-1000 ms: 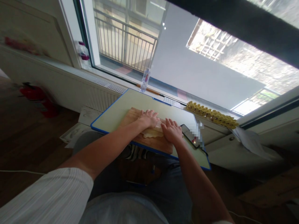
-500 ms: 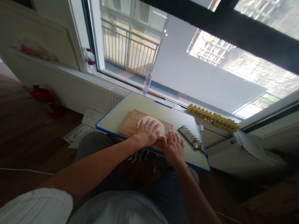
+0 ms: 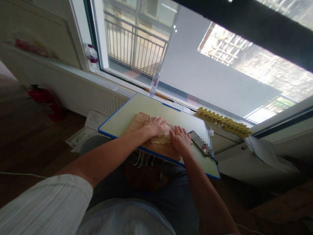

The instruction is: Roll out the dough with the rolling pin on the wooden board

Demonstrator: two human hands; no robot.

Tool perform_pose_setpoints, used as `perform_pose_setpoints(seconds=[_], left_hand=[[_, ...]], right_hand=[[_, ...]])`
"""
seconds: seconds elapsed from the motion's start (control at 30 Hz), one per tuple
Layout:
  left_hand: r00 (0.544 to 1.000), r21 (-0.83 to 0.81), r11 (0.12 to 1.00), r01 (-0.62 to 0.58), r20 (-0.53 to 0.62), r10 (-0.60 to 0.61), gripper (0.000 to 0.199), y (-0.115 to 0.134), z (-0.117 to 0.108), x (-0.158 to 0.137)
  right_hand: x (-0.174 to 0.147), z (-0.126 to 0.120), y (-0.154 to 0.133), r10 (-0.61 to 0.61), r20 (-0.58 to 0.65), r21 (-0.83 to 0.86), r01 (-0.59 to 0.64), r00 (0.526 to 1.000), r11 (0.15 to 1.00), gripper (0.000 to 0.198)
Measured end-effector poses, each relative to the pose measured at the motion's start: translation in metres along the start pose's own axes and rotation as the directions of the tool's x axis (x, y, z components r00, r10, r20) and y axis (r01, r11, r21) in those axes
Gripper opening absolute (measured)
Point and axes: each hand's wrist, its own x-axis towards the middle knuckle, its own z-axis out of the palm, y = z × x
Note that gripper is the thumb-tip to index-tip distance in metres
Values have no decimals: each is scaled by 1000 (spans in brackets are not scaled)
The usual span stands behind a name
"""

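A flat sheet of pale dough (image 3: 160,140) lies on a wooden board (image 3: 137,124), its near edge showing below my hands. My left hand (image 3: 156,126) rests palm down over the dough, fingers stretched forward. Palm down at the board's right side is my right hand (image 3: 181,137), its fingers extended too. Between the hands shows a short pale stretch of what looks like a rolling pin (image 3: 167,131); most of it is covered by the palms. Neither hand is wrapped round anything that I can see.
The board sits on a small blue-edged table (image 3: 117,122) across my lap. A phone (image 3: 198,143), partly blurred out, lies right of my right hand. A plastic bottle (image 3: 154,85) and a yellow ruffled object (image 3: 222,122) stand along the windowsill. A red fire extinguisher (image 3: 46,99) is at left.
Both hands have slid forward, away from me, over the dough. The dough's near part now shows below them, where before its far part showed beyond them. The view has shifted slightly.
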Motion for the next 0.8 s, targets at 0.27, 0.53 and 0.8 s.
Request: perform_pose_setpoints(seconds=[0.27,0.53,0.8], left_hand=[[975,78,993,-85,-198,99,60,19,23,-67],[963,66,994,-92,-249,105,59,20,28,-72],[996,-13,998,-69,-63,68,61,-5,2,-5]], right_hand=[[-67,19,3,31,-119,37,-27,992,999,70],[-70,22,6,7,-120,31,-3,993,1000,71],[-7,2,-3,9,-46,12,-9,999,1000,67]])
